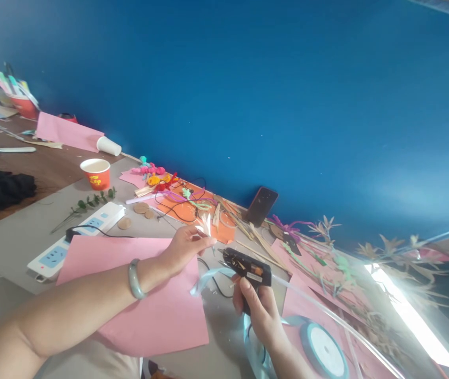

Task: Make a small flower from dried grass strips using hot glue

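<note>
My left hand is closed in a pinch on a small pale folded piece, held just above a pink paper sheet. A grey-green bangle sits on that wrist. My right hand is wrapped round a black hot glue gun whose nozzle points left toward the pinched piece. A light blue ribbon trails between the two hands down to a ribbon spool by my right wrist.
A white power strip lies left of the pink sheet with a black cord. A red paper cup, a tipped white cup, pipe-cleaner figures, orange paper, a dark phone against the blue wall and dried plants crowd the table.
</note>
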Available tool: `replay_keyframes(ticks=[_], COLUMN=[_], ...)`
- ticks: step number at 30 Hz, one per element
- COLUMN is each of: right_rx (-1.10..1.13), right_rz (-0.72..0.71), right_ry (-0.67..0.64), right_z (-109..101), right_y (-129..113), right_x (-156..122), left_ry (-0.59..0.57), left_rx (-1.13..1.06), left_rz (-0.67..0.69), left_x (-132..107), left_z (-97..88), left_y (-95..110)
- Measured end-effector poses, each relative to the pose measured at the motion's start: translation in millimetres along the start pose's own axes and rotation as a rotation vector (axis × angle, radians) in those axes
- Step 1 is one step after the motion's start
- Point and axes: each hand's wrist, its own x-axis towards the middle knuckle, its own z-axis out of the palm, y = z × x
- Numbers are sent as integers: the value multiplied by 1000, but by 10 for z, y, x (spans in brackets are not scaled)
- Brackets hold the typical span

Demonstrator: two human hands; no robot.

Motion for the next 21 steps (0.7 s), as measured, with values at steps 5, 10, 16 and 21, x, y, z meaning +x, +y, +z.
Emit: replay_keyframes(ticks=[5,10,16,21], right_rx=[9,51,32,5], right_rz=[29,31,25,2], right_ry=[-24,-40,-63,-49], right_z=[15,14,10,22], right_y=[-10,27,30,-8], right_x=[-4,-7,1,-20], left_ry=[-31,-28,-39,-14], left_rx=[-8,-14,-5,4], left_rz=[11,-1,8,-5], left_x=[-15,-9,-6,-13], left_z=[18,13,8,12], left_y=[21,-10,-20,-11])
